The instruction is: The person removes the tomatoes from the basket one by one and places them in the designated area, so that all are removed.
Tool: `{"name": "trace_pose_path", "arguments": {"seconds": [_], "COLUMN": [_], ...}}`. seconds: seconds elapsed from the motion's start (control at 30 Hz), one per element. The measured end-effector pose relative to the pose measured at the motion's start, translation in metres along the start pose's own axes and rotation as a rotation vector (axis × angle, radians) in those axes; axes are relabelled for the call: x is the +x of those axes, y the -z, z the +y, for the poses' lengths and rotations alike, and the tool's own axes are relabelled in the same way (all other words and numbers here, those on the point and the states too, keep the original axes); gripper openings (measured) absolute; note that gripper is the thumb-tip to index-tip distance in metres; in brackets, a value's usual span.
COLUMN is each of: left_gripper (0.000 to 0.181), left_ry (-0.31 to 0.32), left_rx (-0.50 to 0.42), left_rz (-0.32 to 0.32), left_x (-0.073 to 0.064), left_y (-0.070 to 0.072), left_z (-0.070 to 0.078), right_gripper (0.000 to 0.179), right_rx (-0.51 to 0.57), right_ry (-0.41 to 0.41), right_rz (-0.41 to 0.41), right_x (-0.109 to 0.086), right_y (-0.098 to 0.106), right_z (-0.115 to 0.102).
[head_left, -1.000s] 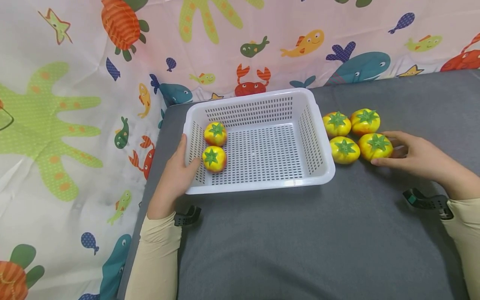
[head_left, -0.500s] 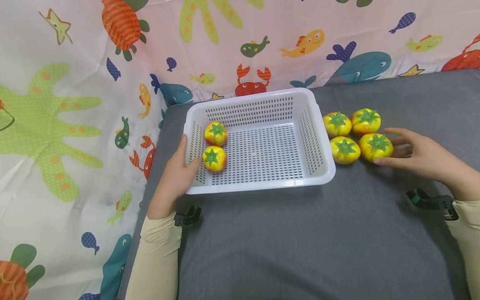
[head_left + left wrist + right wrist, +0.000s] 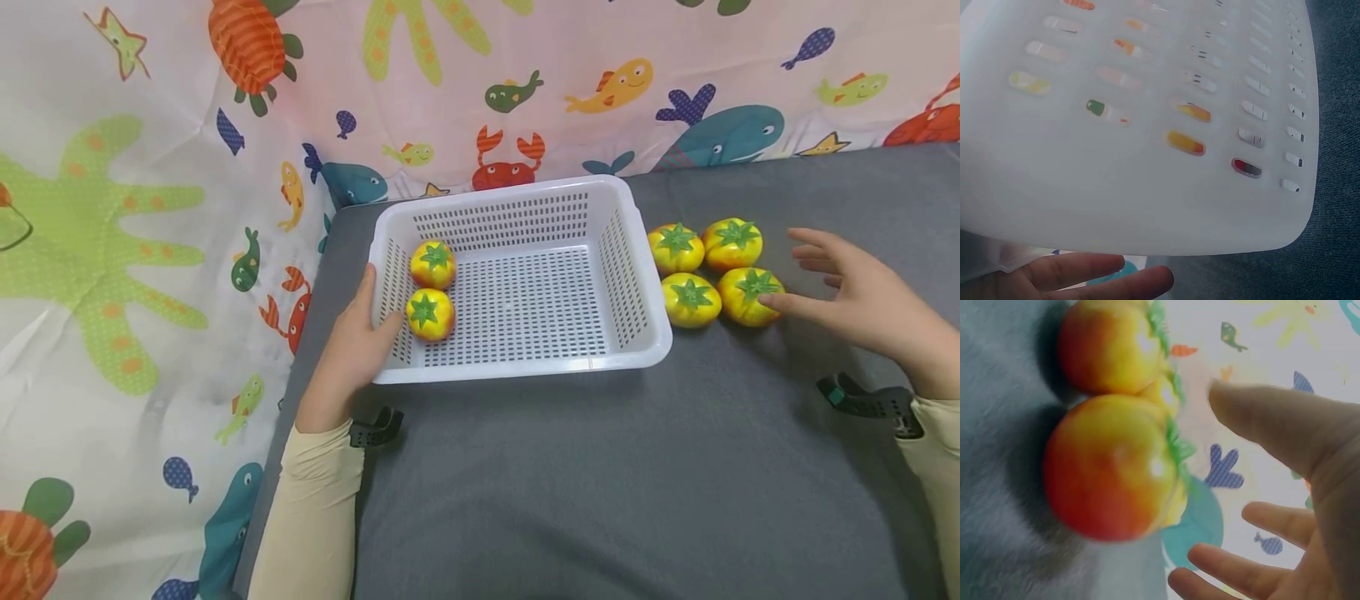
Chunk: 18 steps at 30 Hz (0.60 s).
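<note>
My left hand grips the left end of a white plastic basket, thumb over the rim, fingers along the outside. Inside, near its left wall, sit two yellow-red model persimmons with green leafy tops, a rear one and a front one. To the basket's right, several more persimmons stand in a tight cluster. My right hand hovers just right of the nearest-right persimmon, fingers spread and holding nothing; its thumb overlaps that fruit in the head view. The right wrist view shows a gap between the hand and this persimmon.
A dark grey cloth covers the table. Sea-animal printed curtains rise along the back and left edges, close behind the basket. Black wrist straps sit on both forearms.
My right hand has let go of the nearest-right persimmon, its fingers spreading and drawing back to the right and up. That fruit stays in the cluster. The left hand keeps its hold on the basket.
</note>
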<state>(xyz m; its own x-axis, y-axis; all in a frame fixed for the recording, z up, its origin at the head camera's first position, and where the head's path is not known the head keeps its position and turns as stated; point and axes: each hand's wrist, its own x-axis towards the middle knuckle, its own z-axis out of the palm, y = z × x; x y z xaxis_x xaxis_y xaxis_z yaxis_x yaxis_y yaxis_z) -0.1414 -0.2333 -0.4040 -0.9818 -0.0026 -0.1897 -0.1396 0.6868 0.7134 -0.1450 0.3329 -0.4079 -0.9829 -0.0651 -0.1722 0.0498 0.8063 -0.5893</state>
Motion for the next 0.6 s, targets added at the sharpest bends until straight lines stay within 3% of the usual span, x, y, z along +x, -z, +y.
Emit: {"name": "trace_pose_path", "arguments": {"seconds": [0.2, 0.6], "left_gripper": [0.087, 0.086], "left_ry": [-0.009, 0.008], "left_rx": [-0.001, 0.007], "left_rz": [-0.003, 0.004], "left_x": [0.001, -0.001], "left_y": [-0.001, 0.001], "left_z": [0.001, 0.001], "right_gripper": [0.097, 0.090], "right_rx": [0.008, 0.055], "right_ry": [-0.002, 0.101], "right_rz": [0.033, -0.035], "right_x": [-0.001, 0.011], "right_y": [0.005, 0.010], "right_z": [-0.015, -0.055]}}
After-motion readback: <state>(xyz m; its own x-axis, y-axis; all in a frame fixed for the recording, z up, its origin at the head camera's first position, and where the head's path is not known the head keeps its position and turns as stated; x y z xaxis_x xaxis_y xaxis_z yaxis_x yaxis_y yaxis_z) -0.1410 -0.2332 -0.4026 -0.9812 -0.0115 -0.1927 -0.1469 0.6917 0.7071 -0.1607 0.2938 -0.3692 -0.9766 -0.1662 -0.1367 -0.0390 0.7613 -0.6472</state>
